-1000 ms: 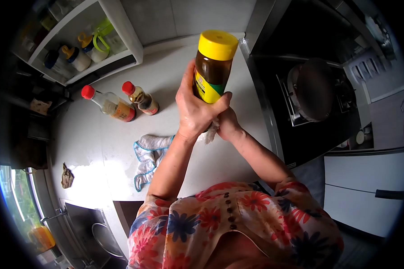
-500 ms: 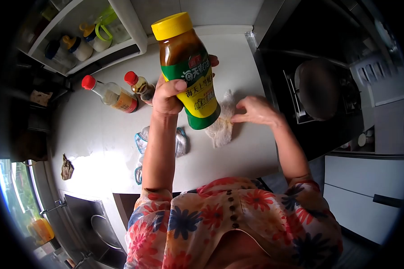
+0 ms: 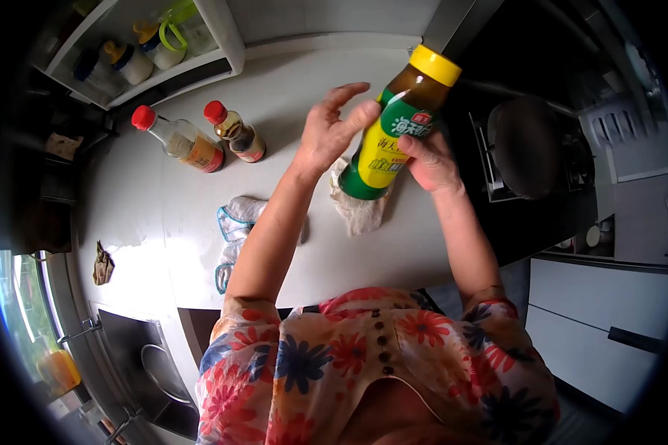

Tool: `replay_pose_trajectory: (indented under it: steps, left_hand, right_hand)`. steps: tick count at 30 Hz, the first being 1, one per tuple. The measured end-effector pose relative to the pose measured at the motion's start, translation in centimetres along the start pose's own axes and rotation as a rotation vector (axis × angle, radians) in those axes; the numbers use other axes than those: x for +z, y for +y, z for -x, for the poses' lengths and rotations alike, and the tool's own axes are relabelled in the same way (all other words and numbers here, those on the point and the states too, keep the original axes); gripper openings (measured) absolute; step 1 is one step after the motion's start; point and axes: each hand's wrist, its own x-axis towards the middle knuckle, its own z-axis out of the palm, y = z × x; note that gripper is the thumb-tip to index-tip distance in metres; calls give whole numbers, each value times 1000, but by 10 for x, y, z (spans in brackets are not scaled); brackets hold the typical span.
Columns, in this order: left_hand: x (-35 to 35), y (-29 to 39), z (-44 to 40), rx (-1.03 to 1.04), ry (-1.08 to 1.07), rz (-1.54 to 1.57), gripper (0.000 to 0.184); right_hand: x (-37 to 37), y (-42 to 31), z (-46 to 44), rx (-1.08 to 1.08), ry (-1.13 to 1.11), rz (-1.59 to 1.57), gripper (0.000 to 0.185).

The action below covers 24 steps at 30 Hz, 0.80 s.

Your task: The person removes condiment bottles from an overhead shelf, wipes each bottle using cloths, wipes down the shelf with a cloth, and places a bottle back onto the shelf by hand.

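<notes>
An oyster sauce bottle (image 3: 382,152) with a yellow cap and a green and yellow label is held tilted above the counter, its cap leaning to the right. My right hand (image 3: 432,162) grips it from the right side, thumb across the label. My left hand (image 3: 332,132) is beside the bottle's left side, fingers apart and thumb close to the label; whether the thumb touches it I cannot tell. Beneath the bottle's base lies a crumpled off-white cloth (image 3: 362,215), partly covered by it.
Two red-capped bottles, a larger clear one (image 3: 188,145) and a smaller dark one (image 3: 237,136), stand on the white counter (image 3: 312,271). A blue-trimmed white cloth (image 3: 234,226) lies near my left forearm. To the right is a stove with a dark pan (image 3: 525,148); a sink (image 3: 145,363) is lower left.
The oyster sauce bottle has passed from my left hand to my right and moved right. My right hand has left the off-white cloth and risen. My left hand has opened.
</notes>
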Motion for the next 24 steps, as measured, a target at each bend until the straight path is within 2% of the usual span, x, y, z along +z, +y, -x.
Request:
replay_pose_trajectory:
  steps: [1, 4, 6, 8, 9, 12, 13, 14, 16, 18, 20, 22, 24]
  left_hand:
    - [-6, 3, 9, -121, 110, -85, 53]
    - [-17, -7, 55, -160, 11, -639, 51]
    - [4, -49, 92, 217, -173, -914, 46]
    - [23, -75, 111, 441, -194, -1134, 45]
    - [22, -78, 108, 451, -207, -1092, 39]
    - [14, -89, 90, 24, -92, -640, 30]
    - [10, -79, 85, -182, 13, -320, 25]
    - [9, -66, 83, -215, 73, -131, 26]
    - [25, -27, 78, -12, 156, -18, 28]
    - [51, -21, 72, 240, 156, -235, 31]
    - [61, -19, 61, 483, 194, -788, 45]
    - [59, -26, 58, 439, 207, -663, 47]
    - [62, -27, 58, 273, 262, -438, 42]
  right_hand:
    - [-6, -2, 4, -18, 66, -14, 54]
    - [-37, -7, 10, -142, 146, -42, 47]
    - [-50, -8, 11, -162, 201, -33, 44]
    - [-58, -7, 10, -158, 243, -23, 44]
    - [-55, -7, 11, -160, 251, -41, 42]
    - [-50, -8, 16, -151, 311, -68, 40]
    - [-45, -10, 18, -167, 340, -58, 38]
    - [-43, -9, 17, -180, 367, -53, 38]
    - [-38, -4, 19, -199, 426, -51, 38]
    - [-24, 4, 19, -77, 503, -110, 42]
    - [-5, 8, 18, -131, 474, -139, 43]
    - [6, 1, 16, -167, 417, -115, 43]
    - [14, -8, 15, -192, 344, -44, 45]
